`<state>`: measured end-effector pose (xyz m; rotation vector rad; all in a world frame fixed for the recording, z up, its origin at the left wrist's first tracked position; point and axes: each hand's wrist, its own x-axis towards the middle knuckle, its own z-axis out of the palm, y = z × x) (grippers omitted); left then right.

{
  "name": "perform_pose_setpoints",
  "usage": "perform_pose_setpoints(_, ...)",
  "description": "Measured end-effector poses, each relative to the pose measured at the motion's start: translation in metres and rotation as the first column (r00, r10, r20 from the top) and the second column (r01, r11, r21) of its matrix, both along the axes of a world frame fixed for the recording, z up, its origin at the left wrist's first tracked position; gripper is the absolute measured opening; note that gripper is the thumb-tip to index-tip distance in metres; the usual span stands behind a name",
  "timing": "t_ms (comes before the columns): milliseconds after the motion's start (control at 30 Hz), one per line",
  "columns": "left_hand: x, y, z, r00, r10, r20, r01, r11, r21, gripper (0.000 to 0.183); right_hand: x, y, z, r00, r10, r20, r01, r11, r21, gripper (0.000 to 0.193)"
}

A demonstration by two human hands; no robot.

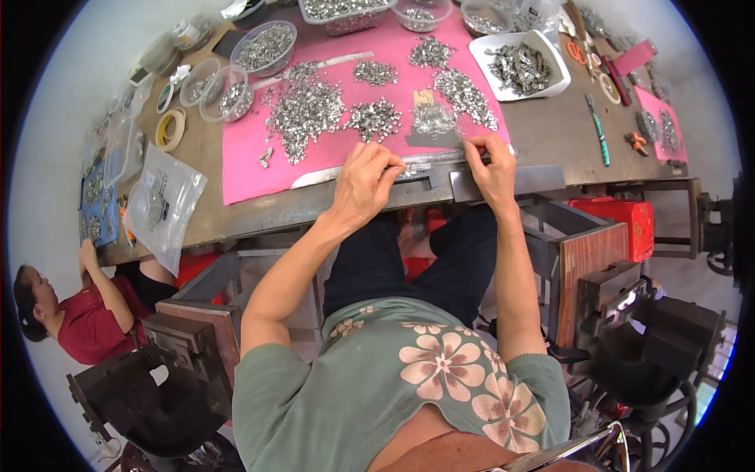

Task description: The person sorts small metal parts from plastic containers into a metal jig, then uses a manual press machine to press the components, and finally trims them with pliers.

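My left hand [363, 179] rests at the near table edge, fingertips pinched on small silver metal pieces lined along a long metal strip [429, 164]. My right hand [492, 167] pinches the same strip a little further right, next to a grey metal plate [543, 179]. Just beyond the hands lies a pink mat [252, 157] covered with heaps of small silver metal parts [307, 110]. A tidy bundle of thin metal pieces [431, 118] sits right behind the strip.
A white tray [555, 63] of metal parts stands at the back right, clear bowls [267, 47] of parts at the back left. Tape rolls [170, 129], a plastic bag [161, 204] and a green pen [598, 130] lie around. Another person in red [86, 315] sits left. Red stool [621, 224] right.
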<state>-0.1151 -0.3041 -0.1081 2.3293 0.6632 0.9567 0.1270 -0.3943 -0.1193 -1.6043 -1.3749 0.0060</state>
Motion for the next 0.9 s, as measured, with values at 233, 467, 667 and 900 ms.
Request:
perform_pose_setpoints(233, 0.0, -0.012, -0.004, 0.998, 0.034, 0.058, -0.048, 0.967, 0.252, 0.013, -0.022, -0.009, 0.004, 0.987, 0.113, -0.113, -0.114, 0.994, -0.001, 0.006)
perform_pose_setpoints(467, 0.005, -0.027, 0.004, 0.978, 0.206, -0.036, -0.199, 0.969, 0.15, 0.02, -0.062, -0.007, 0.006, 0.963, 0.252, -0.101, -0.25, 0.968, 0.024, 0.015)
perform_pose_setpoints(667, 0.008, -0.03, -0.001, 0.969, 0.245, 0.001, -0.244, 0.963, 0.111, 0.027, -0.061, -0.004, 0.008, 0.97, 0.243, -0.013, -0.242, 0.97, 0.022, 0.017)
perform_pose_setpoints(900, 0.006, -0.029, -0.003, 0.975, 0.223, 0.008, -0.222, 0.967, 0.122, 0.027, -0.062, -0.004, 0.008, 0.95, 0.231, 0.209, -0.242, 0.97, 0.024, 0.02)
